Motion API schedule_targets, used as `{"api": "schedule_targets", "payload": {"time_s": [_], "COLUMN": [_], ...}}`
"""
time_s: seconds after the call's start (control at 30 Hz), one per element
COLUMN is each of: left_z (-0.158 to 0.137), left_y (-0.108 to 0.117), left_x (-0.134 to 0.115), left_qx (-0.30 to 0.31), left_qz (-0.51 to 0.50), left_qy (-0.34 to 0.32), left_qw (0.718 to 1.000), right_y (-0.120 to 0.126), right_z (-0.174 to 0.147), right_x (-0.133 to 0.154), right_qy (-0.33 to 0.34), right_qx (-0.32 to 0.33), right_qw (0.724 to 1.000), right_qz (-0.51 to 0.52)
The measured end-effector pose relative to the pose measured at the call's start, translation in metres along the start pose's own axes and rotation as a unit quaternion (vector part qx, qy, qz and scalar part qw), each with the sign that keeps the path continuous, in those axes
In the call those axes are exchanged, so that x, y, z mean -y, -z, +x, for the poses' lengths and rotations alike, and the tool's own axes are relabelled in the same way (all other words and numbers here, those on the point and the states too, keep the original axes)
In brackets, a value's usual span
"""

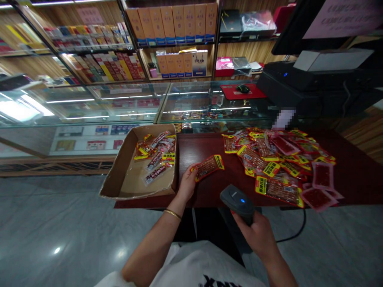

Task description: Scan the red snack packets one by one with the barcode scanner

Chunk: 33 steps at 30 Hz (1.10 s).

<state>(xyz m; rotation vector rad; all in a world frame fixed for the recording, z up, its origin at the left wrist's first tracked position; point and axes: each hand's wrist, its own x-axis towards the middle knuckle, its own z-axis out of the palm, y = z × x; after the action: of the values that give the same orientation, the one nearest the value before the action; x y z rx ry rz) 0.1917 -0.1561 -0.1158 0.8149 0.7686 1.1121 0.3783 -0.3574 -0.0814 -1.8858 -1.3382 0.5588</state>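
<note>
Just right of the box (127, 181), my left hand (187, 184) pinches a snack packet (208, 166) by its box-side end, the long axis running rightward from the box and slightly away from me. My right hand (259, 235) grips the scanner (237, 201), farther from the box. Bare bench (196, 145) shows between box and packet pile (271, 159).
</note>
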Motion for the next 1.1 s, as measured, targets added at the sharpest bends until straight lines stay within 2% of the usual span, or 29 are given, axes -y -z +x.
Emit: {"api": "schedule_targets", "payload": {"time_s": [0.27,0.43,0.6,0.67,0.73,0.8,0.9,1.0,1.1], "left_z": [0.007,0.004,-0.002,0.000,0.004,0.011,0.026,0.047,0.067], "left_y": [0.003,0.001,-0.007,-0.014,-0.027,-0.049,-0.102,-0.171,-0.246], "left_x": [0.006,0.003,-0.007,-0.013,-0.022,-0.033,-0.048,-0.049,-0.033], "left_qx": [-0.021,-0.007,-0.035,-0.052,-0.044,-0.004,0.074,0.132,0.158], "left_qz": [0.020,0.008,0.000,0.009,0.029,0.048,0.056,0.052,0.063], "left_qy": [0.004,0.004,0.007,0.027,0.061,0.091,0.108,0.135,0.170], "left_qw": [1.000,1.000,0.999,0.998,0.997,0.995,0.990,0.981,0.971], "right_y": [0.006,0.006,0.007,0.008,0.009,0.011,0.015,0.021,0.026], "right_z": [-0.001,0.001,0.001,0.001,0.001,0.001,-0.001,-0.004,-0.005], "right_x": [-0.002,-0.001,0.004,0.004,0.003,0.002,0.000,0.003,0.007], "right_qy": [0.016,0.025,0.018,0.013,0.005,-0.014,-0.056,-0.087,-0.103], "right_qx": [0.001,-0.007,-0.003,-0.003,-0.003,-0.005,-0.005,-0.005,-0.010], "right_qw": [1.000,0.999,1.000,0.999,0.999,0.998,0.996,0.992,0.990], "right_qz": [-0.026,-0.021,0.010,0.030,0.046,0.058,0.069,0.086,0.100]}}
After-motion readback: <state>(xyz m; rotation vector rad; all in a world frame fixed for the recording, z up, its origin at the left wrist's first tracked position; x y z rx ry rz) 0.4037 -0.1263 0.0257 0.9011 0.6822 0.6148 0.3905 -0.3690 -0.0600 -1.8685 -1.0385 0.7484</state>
